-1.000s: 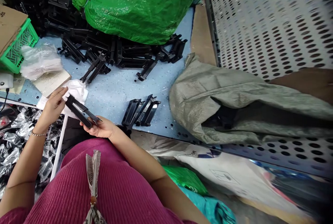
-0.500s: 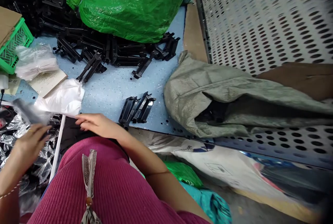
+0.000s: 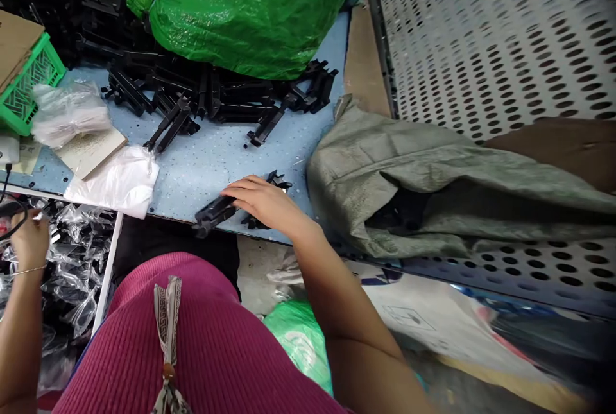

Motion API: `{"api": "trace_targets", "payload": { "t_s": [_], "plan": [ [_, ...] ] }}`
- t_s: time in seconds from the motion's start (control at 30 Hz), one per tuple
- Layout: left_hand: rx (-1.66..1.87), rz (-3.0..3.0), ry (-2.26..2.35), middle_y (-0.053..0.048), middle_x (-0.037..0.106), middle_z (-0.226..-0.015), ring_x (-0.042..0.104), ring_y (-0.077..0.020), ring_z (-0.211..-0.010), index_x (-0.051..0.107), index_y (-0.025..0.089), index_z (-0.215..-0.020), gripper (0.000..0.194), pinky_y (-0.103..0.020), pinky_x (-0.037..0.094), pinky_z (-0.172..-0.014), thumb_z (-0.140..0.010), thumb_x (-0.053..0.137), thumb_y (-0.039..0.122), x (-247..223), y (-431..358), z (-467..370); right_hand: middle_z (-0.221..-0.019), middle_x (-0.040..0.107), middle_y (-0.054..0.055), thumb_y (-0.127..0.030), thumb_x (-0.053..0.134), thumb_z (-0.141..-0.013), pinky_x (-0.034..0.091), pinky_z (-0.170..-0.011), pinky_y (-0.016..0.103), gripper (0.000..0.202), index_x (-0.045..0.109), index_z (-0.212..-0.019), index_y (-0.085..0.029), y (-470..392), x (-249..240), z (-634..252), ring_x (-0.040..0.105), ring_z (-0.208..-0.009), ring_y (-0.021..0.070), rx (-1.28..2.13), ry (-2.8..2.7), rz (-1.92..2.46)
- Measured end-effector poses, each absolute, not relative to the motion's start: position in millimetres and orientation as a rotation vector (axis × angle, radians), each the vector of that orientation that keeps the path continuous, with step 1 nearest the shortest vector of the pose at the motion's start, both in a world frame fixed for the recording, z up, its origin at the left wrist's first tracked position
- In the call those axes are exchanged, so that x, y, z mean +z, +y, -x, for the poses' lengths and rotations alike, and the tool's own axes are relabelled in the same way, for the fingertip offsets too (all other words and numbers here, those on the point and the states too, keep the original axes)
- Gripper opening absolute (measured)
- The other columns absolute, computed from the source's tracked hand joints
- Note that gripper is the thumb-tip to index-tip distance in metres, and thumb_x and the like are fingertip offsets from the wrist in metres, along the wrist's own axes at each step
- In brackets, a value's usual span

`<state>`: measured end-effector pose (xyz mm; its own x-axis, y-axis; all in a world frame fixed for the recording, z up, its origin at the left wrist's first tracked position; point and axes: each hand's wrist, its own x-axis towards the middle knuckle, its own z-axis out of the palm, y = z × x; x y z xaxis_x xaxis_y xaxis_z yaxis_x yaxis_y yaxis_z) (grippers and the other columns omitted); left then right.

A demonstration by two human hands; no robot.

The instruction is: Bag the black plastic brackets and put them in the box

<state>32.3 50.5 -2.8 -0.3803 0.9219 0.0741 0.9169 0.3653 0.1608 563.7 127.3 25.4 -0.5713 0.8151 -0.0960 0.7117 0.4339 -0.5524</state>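
Note:
My right hand (image 3: 262, 202) grips a black plastic part (image 3: 215, 214) near the table's front edge. Another black part (image 3: 255, 221) lies partly hidden under that hand. Over the box of bagged black parts (image 3: 79, 241) at the left is my left hand (image 3: 31, 231), its fingers partly hidden by a dark cable; whether it holds anything is unclear. Flat clear plastic bags (image 3: 115, 183) lie on the blue table (image 3: 187, 173) between the hands.
Many black parts (image 3: 240, 93) are heaped along the back, beneath a green bag (image 3: 250, 16). A green basket (image 3: 41, 74) and bundled bags (image 3: 70, 112) sit at the left. A grey-green cloth sack (image 3: 385, 163) lies at the right, by a perforated metal panel (image 3: 505, 35).
My right hand has moved right from the plastic bags and taken hold of a black part, which is now shifted left. My left hand has moved left, and the bagged part is no longer visible in it.

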Motion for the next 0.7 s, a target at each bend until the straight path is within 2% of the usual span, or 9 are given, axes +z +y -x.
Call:
{"api": "trace_targets", "payload": {
  "t_s": [0.03, 0.07, 0.13, 0.23, 0.3, 0.37, 0.47, 0.57, 0.7],
  "plan": [
    [0.37, -1.833, 2.475, -0.012, 0.065, -0.089, 0.063, -0.0305, -0.096, 0.063, 0.018, -0.092, 0.029, -0.046, 0.054, -0.089, -0.09, 0.047, 0.043, -2, 63, -64, -0.117, 0.075, 0.008, -0.027, 0.056, -0.096, 0.053, -0.102, 0.049, 0.03, 0.074, -0.119, -0.027, 126, 28, -554, 0.065, -0.113, 0.0302, 0.912, -2.413, 1.339],
    [0.432, -1.925, 2.355, -0.011, 0.066, -0.096, 0.063, -0.0265, -0.095, 0.064, 0.019, -0.095, 0.03, -0.04, 0.054, -0.089, -0.091, 0.049, 0.044, -2, 75, -97, -0.117, 0.075, 0.009, -0.03, 0.056, -0.096, 0.053, -0.101, 0.048, 0.031, 0.073, -0.121, -0.025, 125, 28, -543, 0.066, -0.111, 0.0291, 1.018, -2.303, 1.331],
    [0.551, -2.14, 1.942, -0.013, 0.067, -0.102, 0.063, -0.0258, -0.094, 0.067, 0.017, -0.094, 0.028, -0.038, 0.054, -0.088, -0.09, 0.059, 0.044, -4, 95, -156, -0.115, 0.075, 0.009, -0.032, 0.057, -0.095, 0.055, -0.095, 0.043, 0.034, 0.072, -0.123, -0.021, 123, 22, -519, 0.068, -0.104, 0.0257, 1.268, -2.019, 1.303],
    [0.607, -2.133, 1.722, -0.014, 0.068, -0.098, 0.063, -0.0264, -0.093, 0.068, 0.017, -0.085, 0.022, -0.039, 0.053, -0.084, -0.091, 0.057, 0.035, -8, 119, -202, -0.112, 0.075, 0.006, -0.033, 0.063, -0.089, 0.055, -0.077, 0.032, 0.038, 0.072, -0.123, -0.02, 120, 7, -488, 0.068, -0.09, 0.0194, 1.564, -1.556, 1.253],
    [0.652, -1.916, 1.718, -0.009, 0.067, -0.086, 0.061, -0.0215, -0.081, 0.066, 0.018, -0.078, 0.02, -0.034, 0.052, -0.077, -0.087, 0.061, 0.035, -7, 131, -201, -0.105, 0.076, 0.004, -0.035, 0.069, -0.085, 0.052, -0.067, 0.027, 0.038, 0.073, -0.12, -0.02, 120, 2, -474, 0.066, -0.082, 0.0163, 1.686, -1.324, 1.201],
    [0.693, -1.646, 1.69, -0.002, 0.063, -0.074, 0.056, -0.0158, -0.068, 0.066, 0.019, -0.073, 0.024, -0.029, 0.047, -0.066, -0.08, 0.07, 0.041, -3, 139, -188, -0.098, 0.076, 0.004, -0.038, 0.075, -0.082, 0.049, -0.063, 0.025, 0.036, 0.075, -0.113, -0.018, 121, 3, -461, 0.063, -0.074, 0.0143, 1.821, -1.137, 1.102],
    [0.702, -1.39, 1.566, -0.002, 0.064, -0.075, 0.051, -0.0116, -0.06, 0.07, 0.017, -0.072, 0.031, -0.026, 0.041, -0.056, -0.076, 0.073, 0.048, 5, 145, -171, -0.098, 0.078, 0.008, -0.047, 0.08, -0.08, 0.05, -0.062, 0.026, 0.037, 0.075, -0.1, -0.016, 128, 7, -433, 0.06, -0.068, 0.013, 2.072, -0.866, 0.852],
    [0.69, -1.357, 1.523, -0.005, 0.068, -0.082, 0.056, -0.0126, -0.065, 0.072, 0.016, -0.075, 0.027, -0.027, 0.044, -0.059, -0.073, 0.076, 0.042, 13, 144, -166, -0.1, 0.078, 0.01, -0.048, 0.081, -0.081, 0.054, -0.066, 0.026, 0.034, 0.072, -0.091, -0.017, 138, 1, -399, 0.063, -0.069, 0.0131, 2.233, -0.642, 0.708],
    [0.865, -1.477, 1.642, -0.005, 0.07, -0.083, 0.064, -0.0162, -0.076, 0.065, 0.017, -0.078, 0.02, -0.029, 0.052, -0.07, -0.074, 0.076, 0.034, 25, 134, -162, -0.09, 0.078, 0.007, -0.045, 0.08, -0.084, 0.057, -0.07, 0.027, 0.03, 0.07, -0.087, -0.017, 146, -21, -373, 0.067, -0.072, 0.0142, 2.196, -0.554, 0.894]
  ]
}}
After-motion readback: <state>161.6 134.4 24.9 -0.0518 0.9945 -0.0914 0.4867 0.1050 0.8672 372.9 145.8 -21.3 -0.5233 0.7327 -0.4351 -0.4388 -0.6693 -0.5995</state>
